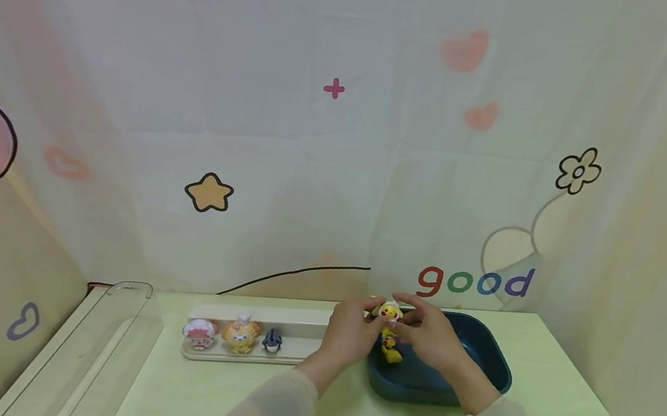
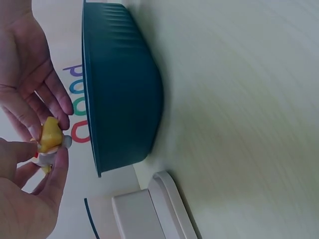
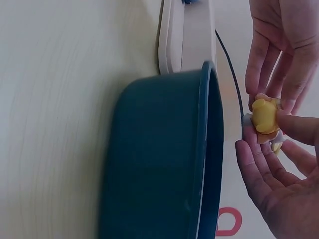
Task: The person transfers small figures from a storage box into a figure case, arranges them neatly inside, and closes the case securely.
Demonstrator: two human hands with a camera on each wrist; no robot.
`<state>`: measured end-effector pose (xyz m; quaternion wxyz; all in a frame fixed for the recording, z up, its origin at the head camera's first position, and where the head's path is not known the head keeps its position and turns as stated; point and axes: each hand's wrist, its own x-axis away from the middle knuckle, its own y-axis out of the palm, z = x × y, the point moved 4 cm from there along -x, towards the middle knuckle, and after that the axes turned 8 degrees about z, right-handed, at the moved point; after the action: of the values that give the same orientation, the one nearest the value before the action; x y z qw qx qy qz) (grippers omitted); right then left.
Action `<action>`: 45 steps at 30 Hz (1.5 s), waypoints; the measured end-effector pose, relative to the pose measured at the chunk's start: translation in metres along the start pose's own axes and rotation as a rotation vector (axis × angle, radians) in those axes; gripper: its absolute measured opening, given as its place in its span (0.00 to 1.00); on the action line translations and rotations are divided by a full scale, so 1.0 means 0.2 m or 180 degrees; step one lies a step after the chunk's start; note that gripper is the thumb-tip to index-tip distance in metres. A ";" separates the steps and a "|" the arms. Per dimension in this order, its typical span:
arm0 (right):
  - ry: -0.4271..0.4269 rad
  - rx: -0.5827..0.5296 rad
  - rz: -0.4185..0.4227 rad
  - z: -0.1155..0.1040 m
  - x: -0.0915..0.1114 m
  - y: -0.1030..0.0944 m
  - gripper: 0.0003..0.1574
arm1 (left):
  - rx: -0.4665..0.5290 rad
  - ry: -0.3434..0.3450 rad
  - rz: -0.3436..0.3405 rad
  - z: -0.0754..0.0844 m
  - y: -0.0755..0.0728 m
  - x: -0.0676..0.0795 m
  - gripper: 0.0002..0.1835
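Observation:
Both hands hold a small yellow figurine (image 1: 389,311) with a white hat over the left part of a dark teal basin (image 1: 482,357). My left hand (image 1: 350,330) pinches it from the left, thumb and fingers around its side. From the other side, my right hand (image 1: 432,334) pinches it between thumb and fingers. The left wrist view shows the figurine's yellow body (image 2: 51,135) between the fingertips, above the basin's rim. Its yellow body (image 3: 264,115) also shows in the right wrist view. Another yellow figurine (image 1: 391,353) is inside the basin, just below the hands.
Left of the basin lies a long white tray (image 1: 303,353), bearing a pink-and-white figurine (image 1: 200,334), a yellow figurine with a white hat (image 1: 242,334) and a small dark blue penguin-like figurine (image 1: 272,341). A clear plastic cover (image 1: 95,352) lies at the table's left edge. A printed curtain (image 1: 289,159) hangs behind.

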<state>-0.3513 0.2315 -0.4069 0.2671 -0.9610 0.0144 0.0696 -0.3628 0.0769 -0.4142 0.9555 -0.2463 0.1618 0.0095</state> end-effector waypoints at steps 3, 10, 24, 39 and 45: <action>-0.0014 0.0028 -0.0015 0.02 0.00 -0.02 0.36 | -0.0117 0.0041 0.0024 0.01 0.03 0.00 0.20; -0.0037 0.0027 -0.0049 0.08 -0.01 -0.07 0.31 | -0.0395 0.0077 -0.0239 0.05 0.12 -0.01 0.23; 0.0161 0.0162 -0.0117 0.17 -0.03 -0.13 0.27 | -0.0891 0.0022 -0.0629 0.08 0.23 -0.02 0.31; 0.0314 0.0378 -0.0259 0.28 -0.02 -0.13 0.24 | -0.2407 0.0482 -0.1404 0.08 0.33 0.03 0.35; 0.0373 0.0440 -0.0234 0.32 -0.03 -0.10 0.22 | -0.2589 0.0598 -0.1485 0.09 0.34 0.05 0.22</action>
<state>-0.3631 0.2822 -0.4505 0.3338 -0.9426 -0.0006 0.0023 -0.3552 0.1447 -0.4347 0.7394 -0.6299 0.1710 -0.1650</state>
